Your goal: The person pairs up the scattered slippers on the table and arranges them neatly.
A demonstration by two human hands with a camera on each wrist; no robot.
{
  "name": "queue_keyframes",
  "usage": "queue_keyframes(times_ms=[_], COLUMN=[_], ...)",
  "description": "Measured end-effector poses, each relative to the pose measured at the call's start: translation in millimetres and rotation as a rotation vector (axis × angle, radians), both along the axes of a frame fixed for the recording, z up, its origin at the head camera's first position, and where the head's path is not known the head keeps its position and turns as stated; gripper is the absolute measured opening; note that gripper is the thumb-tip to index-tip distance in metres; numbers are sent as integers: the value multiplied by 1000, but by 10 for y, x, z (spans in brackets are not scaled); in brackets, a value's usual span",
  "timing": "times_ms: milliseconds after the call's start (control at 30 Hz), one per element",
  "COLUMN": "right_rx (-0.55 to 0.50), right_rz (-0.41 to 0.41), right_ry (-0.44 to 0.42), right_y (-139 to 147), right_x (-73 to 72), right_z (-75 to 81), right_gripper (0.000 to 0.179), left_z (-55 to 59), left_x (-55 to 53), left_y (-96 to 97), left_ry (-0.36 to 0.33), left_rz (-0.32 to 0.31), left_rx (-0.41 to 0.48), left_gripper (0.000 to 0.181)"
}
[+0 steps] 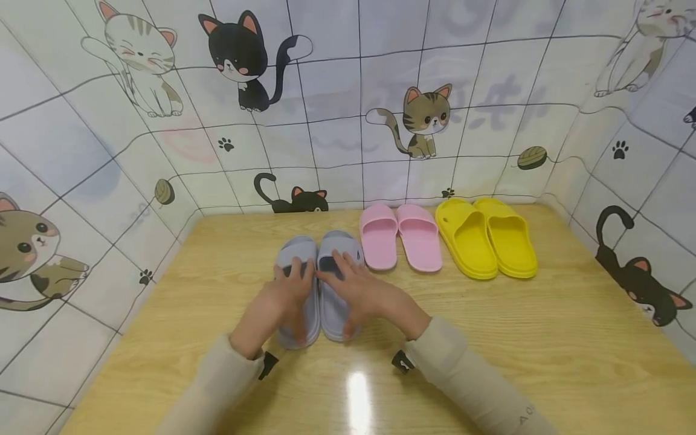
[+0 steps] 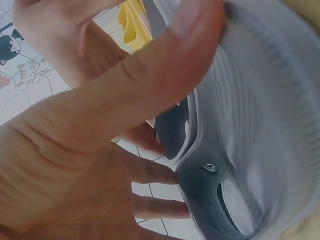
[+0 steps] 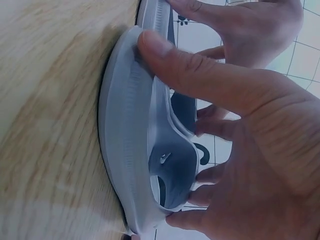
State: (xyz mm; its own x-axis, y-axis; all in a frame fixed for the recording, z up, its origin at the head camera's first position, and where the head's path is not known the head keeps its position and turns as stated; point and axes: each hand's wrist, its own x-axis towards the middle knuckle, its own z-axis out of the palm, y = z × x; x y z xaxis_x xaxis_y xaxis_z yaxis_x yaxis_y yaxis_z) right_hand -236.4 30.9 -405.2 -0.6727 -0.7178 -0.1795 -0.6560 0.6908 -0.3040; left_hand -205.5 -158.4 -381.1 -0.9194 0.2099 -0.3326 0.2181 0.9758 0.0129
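A pair of grey slippers stands side by side on the wooden table: the left slipper (image 1: 298,244) and the right slipper (image 1: 334,311). Over the left one lies my left hand (image 1: 287,295), fingertips at its strap and thumb by the heel end. My right hand (image 1: 363,291) spans the right slipper in the same way. The right wrist view shows the right thumb (image 3: 165,52) on the heel rim and the fingers extended along the strap (image 3: 175,167). In the left wrist view, the left thumb (image 2: 145,75) crosses over the slipper's sole edge (image 2: 280,110).
Just right of the grey pair stand pink slippers (image 1: 421,244), then yellow slippers (image 1: 513,251), toes near the back wall. Tiled walls (image 1: 337,84) with printed cats enclose the wooden table (image 1: 489,326) at the back and both sides.
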Motion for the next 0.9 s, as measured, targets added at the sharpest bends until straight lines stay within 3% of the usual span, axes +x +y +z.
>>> queue_keyframes(times_ms=[267,567,900], right_rx=[2,-21,-46], right_rz=[16,23,16], right_ry=[7,4,6], right_y=[-9,-16,-43], right_x=[-35,-181,-369], right_z=[-8,-41,-80], right_gripper=[124,127,127], left_z=[24,0,21], left_x=[-25,-158,-320], left_y=[-20,-49,-25], left_ry=[-37,-25,-29], left_rz=[-10,-31,19], left_rx=[26,-2,-37], left_gripper=[154,155,152])
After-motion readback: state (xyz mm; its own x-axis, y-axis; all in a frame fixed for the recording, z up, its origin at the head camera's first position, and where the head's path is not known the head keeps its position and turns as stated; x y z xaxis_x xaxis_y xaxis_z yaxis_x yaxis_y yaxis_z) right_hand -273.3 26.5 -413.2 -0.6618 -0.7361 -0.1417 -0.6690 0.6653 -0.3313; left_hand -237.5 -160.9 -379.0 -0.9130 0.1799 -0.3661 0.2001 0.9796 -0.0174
